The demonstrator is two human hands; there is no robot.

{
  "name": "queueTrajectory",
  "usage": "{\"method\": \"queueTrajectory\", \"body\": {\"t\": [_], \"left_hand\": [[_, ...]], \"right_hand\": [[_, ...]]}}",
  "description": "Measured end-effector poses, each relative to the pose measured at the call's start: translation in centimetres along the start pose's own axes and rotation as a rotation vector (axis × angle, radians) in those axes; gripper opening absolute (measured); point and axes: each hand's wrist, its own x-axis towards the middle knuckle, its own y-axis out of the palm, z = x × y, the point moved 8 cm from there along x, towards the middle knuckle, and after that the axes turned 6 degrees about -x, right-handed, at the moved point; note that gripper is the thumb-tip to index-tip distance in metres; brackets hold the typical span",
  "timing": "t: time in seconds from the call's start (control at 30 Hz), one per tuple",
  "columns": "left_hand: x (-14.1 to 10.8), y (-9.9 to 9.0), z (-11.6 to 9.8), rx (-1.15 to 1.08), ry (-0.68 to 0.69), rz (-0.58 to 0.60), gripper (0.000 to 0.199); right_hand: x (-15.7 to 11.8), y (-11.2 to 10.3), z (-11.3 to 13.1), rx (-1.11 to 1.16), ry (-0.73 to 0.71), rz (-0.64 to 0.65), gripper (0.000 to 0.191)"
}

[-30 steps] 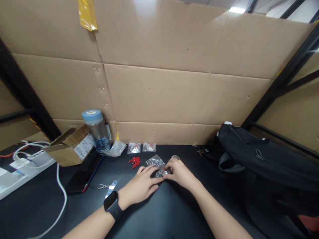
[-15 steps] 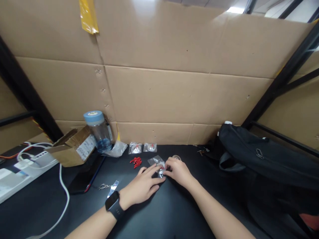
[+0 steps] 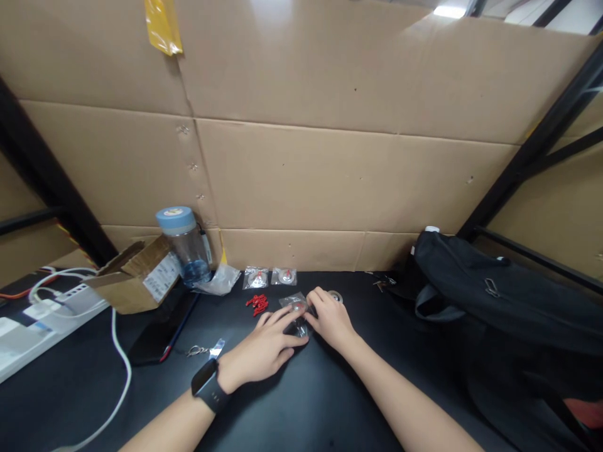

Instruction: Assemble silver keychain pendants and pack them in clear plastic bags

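Note:
A small clear plastic bag (image 3: 293, 300) lies on the black table, with something round and silvery and a bit of red showing through it. My left hand (image 3: 264, 348), a black watch on its wrist, rests over the bag with fingers outstretched, pressing on it. At the bag's right edge, my right hand (image 3: 332, 320) has thumb and fingers pinched together; the fingertips are partly hidden. Just behind the right hand sits a roll of tape (image 3: 336, 296). A pile of small red pieces (image 3: 257, 304) is left of the bag. Two similar flat packets, left (image 3: 255, 277) and right (image 3: 284, 276), lie farther back.
On the left are a power strip (image 3: 51, 320), an open cardboard box (image 3: 122, 289), a blue-lidded bottle (image 3: 188, 251), a phone (image 3: 157, 336) and a key ring (image 3: 198, 351). A black backpack (image 3: 509, 307) fills the right side. A cardboard wall (image 3: 301, 188) stands behind.
My right hand has shifted slightly left along the bag, uncovering more of the tape roll. My left hand keeps its place on the bag. The camera view has tilted a little.

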Motion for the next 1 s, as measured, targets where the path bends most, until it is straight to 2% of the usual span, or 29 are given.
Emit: {"method": "queueTrajectory", "body": {"t": [0.17, 0.23, 0.3, 0.4, 0.5, 0.57, 0.63, 0.7, 0.77, 1.0], "left_hand": [[-0.2, -0.2, 0.6, -0.051, -0.023, -0.008, 0.074], [-0.2, -0.6, 0.9, -0.082, -0.039, -0.037, 0.073], [0.0, -1.2, 1.4, -0.113, -0.069, -0.093, 0.066], [0.1, -2.2, 2.5, -0.092, -0.151, -0.218, 0.05], [0.4, -2.6, 3.2, -0.006, -0.199, -0.297, 0.03], [0.6, -2.6, 3.3, 0.015, -0.203, -0.312, 0.017], [0.7, -2.6, 3.6, 0.004, -0.216, -0.316, 0.007], [0.6, -2.7, 4.0, -0.021, -0.244, -0.317, 0.006], [0.4, -2.8, 4.5, -0.055, -0.279, -0.323, 0.007], [0.4, -2.8, 5.4, -0.286, -0.341, -0.368, 0.006]], "right_hand": [[0.0, 0.4, -0.8, 0.12, 0.123, -0.031, 0.011], [0.0, 0.2, -0.7, 0.278, 0.074, 0.0, 0.015], [-0.2, -0.3, -0.3, 0.457, -0.041, 0.067, 0.023], [-0.3, -1.2, -1.1, 0.599, -0.09, 0.081, 0.016], [-0.4, -0.9, -2.4, 0.552, -0.05, 0.029, 0.02], [-0.5, 0.0, -2.2, 0.509, -0.067, 0.047, 0.026], [-0.5, 0.6, -1.9, 0.487, -0.082, 0.058, 0.019], [-0.4, 0.6, -1.6, 0.481, -0.084, 0.045, 0.007], [-0.3, 0.4, -1.7, 0.494, -0.068, 0.043, 0.007], [-0.3, 1.2, -3.6, 0.653, 0.176, 0.119, 0.008]]}}
